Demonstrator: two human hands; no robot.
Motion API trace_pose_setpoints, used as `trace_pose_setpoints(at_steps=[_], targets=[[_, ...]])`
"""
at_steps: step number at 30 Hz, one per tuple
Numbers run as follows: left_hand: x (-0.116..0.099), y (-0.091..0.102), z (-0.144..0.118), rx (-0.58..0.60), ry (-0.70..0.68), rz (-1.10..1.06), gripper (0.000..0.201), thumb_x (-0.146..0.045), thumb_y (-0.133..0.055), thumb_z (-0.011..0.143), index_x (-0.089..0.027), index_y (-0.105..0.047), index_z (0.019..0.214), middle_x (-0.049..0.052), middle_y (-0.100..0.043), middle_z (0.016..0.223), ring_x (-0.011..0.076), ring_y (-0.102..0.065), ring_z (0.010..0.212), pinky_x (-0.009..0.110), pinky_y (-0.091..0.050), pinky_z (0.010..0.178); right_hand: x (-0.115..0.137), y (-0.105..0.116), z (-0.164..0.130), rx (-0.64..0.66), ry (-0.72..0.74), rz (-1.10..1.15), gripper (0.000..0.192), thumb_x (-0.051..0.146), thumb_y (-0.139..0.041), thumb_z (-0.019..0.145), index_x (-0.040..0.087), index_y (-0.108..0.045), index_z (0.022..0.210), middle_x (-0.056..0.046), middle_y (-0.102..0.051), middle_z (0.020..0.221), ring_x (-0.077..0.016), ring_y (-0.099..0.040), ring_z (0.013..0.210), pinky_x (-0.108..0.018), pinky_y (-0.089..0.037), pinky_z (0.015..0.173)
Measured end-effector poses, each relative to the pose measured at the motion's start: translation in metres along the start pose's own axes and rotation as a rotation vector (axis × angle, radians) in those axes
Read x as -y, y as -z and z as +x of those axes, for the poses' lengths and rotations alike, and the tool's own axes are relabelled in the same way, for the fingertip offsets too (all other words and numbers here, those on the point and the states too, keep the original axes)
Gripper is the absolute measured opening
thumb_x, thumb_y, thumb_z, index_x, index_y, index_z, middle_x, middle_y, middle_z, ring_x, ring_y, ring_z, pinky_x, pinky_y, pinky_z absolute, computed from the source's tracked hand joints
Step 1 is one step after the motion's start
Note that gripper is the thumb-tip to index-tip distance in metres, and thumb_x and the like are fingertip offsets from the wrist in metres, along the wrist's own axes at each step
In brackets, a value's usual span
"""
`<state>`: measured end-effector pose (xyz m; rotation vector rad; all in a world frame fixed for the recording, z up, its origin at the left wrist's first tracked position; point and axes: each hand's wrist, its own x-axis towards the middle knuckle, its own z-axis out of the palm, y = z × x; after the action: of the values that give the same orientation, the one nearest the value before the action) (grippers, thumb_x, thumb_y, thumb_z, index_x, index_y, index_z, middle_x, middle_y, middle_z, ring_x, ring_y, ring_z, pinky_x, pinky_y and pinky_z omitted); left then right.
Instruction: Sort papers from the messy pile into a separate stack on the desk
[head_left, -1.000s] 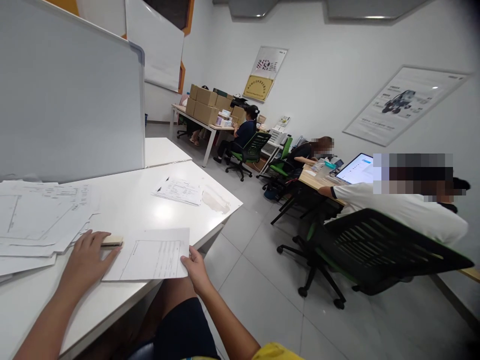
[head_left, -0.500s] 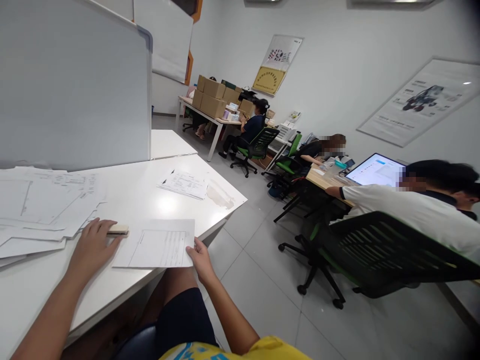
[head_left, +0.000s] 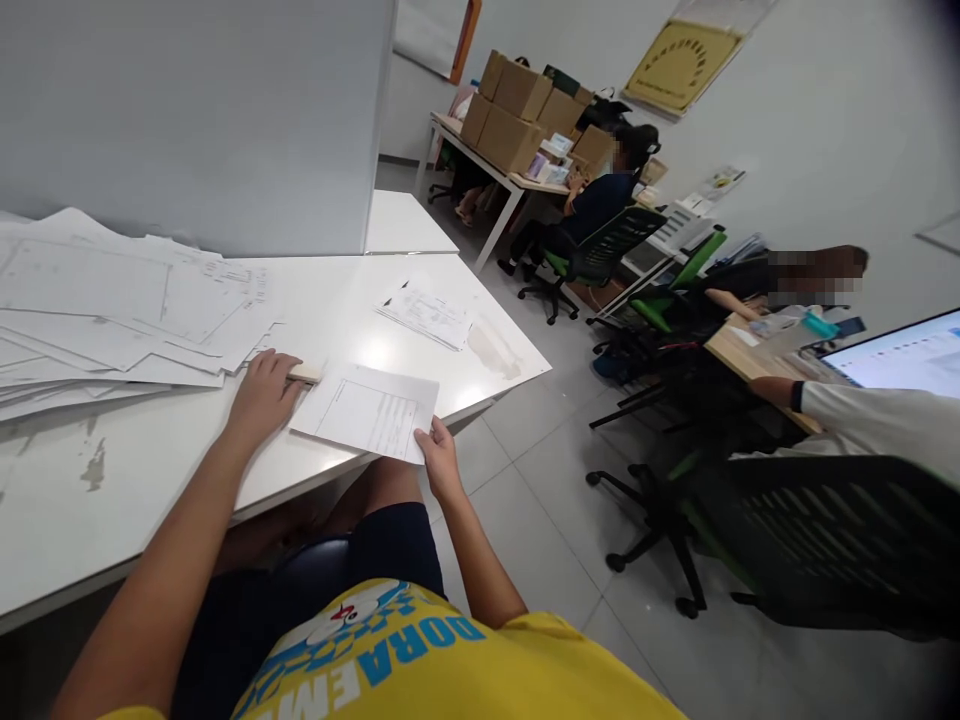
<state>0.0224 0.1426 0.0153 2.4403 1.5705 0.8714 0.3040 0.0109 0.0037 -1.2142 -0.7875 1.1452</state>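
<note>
On the white table [head_left: 315, 300] my left hand [head_left: 264, 392] is closed over a small cream-coloured stapler [head_left: 304, 372], whose front end pokes out past the fingers. The stapler's tip is at the upper left edge of some printed paper sheets [head_left: 367, 408]; whether it bites on them I cannot tell. Between thumb and fingers, my right hand [head_left: 441, 455] pinches the right edge of these sheets, which overhang the table's near edge. Left of my left hand lies a big, untidy pile of printed papers [head_left: 97, 285].
A smaller stack of papers [head_left: 429, 312] lies farther back, near a brownish stain. A grey partition [head_left: 195, 120] stands along the table's rear. To the right are office chairs [head_left: 817, 540] and seated people at desks. Cardboard boxes [head_left: 517, 95] are piled on a far desk.
The view has turned downward and right, showing more of my shirt. The sheets have tilted a little, their right side lower. Both hands keep their grips.
</note>
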Motion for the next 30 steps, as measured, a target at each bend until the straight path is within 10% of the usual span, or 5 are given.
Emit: trace_pose_setpoints(at_steps=[19, 30], targets=[[-0.018, 0.009, -0.007, -0.042, 0.001, 0.053, 0.052, -0.035, -0.044, 0.092, -0.020, -0.051, 0.141, 0.009, -0.052, 0.149, 0.0356, -0.017, 0.154, 0.064, -0.014, 0.122, 0.006, -0.011, 0.004, 0.035, -0.030, -0.119, 0.040, 0.036, -0.067, 0.077, 0.020, -0.067, 0.115, -0.004, -0.077, 0.098, -0.0218, -0.070, 0.084, -0.035, -0.059, 0.078], [-0.015, 0.004, -0.011, -0.046, -0.144, -0.038, 0.036, -0.021, -0.043, 0.086, -0.024, -0.073, 0.106, 0.005, -0.074, 0.116, 0.0235, -0.064, 0.119, 0.045, -0.045, 0.112, -0.003, -0.016, 0.010, 0.033, -0.045, -0.029, 0.041, 0.032, -0.068, 0.073, 0.018, -0.067, 0.112, -0.007, -0.076, 0.104, -0.0255, -0.071, 0.093, -0.039, -0.056, 0.088]])
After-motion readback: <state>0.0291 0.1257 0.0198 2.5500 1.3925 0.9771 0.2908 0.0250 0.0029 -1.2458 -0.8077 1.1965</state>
